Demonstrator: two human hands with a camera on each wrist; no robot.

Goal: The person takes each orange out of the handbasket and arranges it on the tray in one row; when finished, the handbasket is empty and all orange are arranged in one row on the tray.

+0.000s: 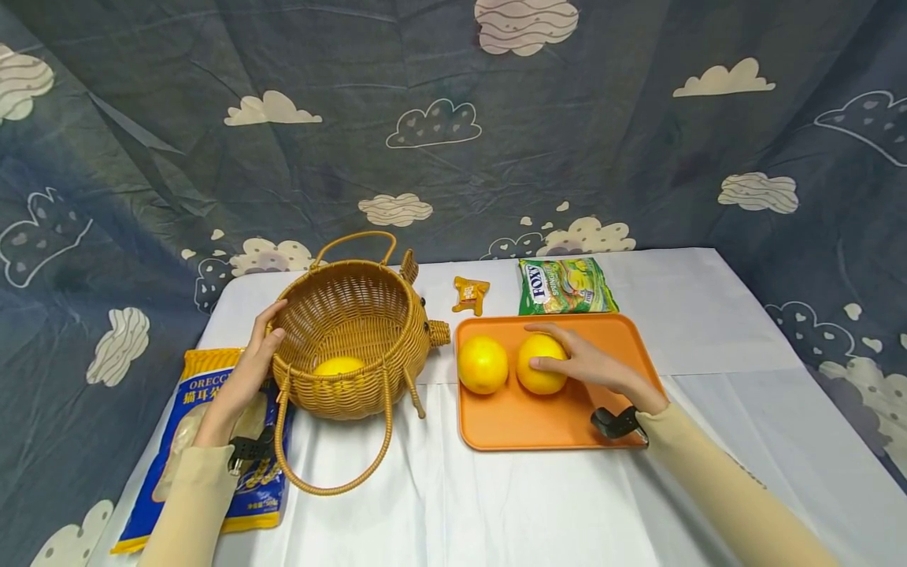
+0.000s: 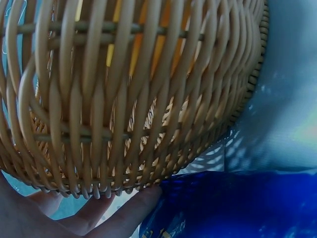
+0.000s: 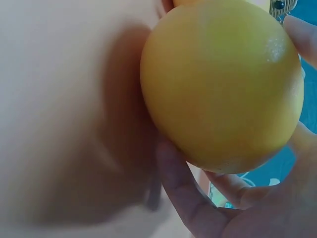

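Observation:
On the orange tray (image 1: pixel 553 429), my right hand (image 1: pixel 584 361) grips an orange (image 1: pixel 541 376), fingers and thumb spread round its sides. The right wrist view shows this orange (image 3: pixel 223 89) large, with fingertips against its skin. A second orange (image 1: pixel 483 365) lies just left of it on the tray. My left hand (image 1: pixel 258 358) rests against the left rim of an animal-shaped wicker basket (image 1: pixel 347 394), fingers fairly straight. Inside the basket lies a yellow round fruit (image 1: pixel 338 366), partly hidden by the front wall. Fingers (image 2: pixel 131 210) touch the basket's weave (image 2: pixel 124 99) in the left wrist view.
A blue and yellow pasta bag (image 1: pixel 166 441) lies under my left forearm, left of the basket. Behind the tray lie a green candy bag (image 1: pixel 567 286) and a small golden packet (image 1: pixel 471 295). One basket handle (image 1: pixel 333 490) hangs toward the front; the other stands up behind.

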